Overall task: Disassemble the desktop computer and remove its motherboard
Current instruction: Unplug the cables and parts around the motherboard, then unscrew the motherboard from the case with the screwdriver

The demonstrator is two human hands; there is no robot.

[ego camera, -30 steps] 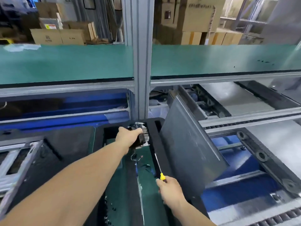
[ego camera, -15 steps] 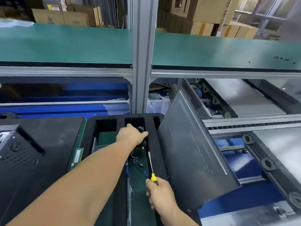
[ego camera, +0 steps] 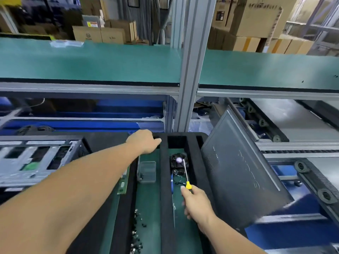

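Note:
The open desktop case (ego camera: 36,158) lies at the left, its metal frame showing. A black cooler fan (ego camera: 178,161) with loose wires sits in the right compartment of the black foam tray (ego camera: 166,189). My left hand (ego camera: 145,142) hovers over the tray's far edge, left of the fan, with its fingers loosely bent and nothing in them. My right hand (ego camera: 197,204) grips a yellow-handled screwdriver (ego camera: 186,177) whose shaft points at the fan. The motherboard is not visible.
The dark side panel (ego camera: 238,180) leans against the tray's right side. The tray also holds a clear plastic box (ego camera: 146,171), a memory stick (ego camera: 122,186) and several loose screws (ego camera: 136,226). A metal post (ego camera: 189,70) and a green shelf (ego camera: 91,61) stand behind; conveyor rollers (ego camera: 311,180) run at the right.
My left hand carried the cooler fan, lowered it into the tray compartment, let go and moved left. My right hand kept the screwdriver. The view shifted, bringing the open case into sight.

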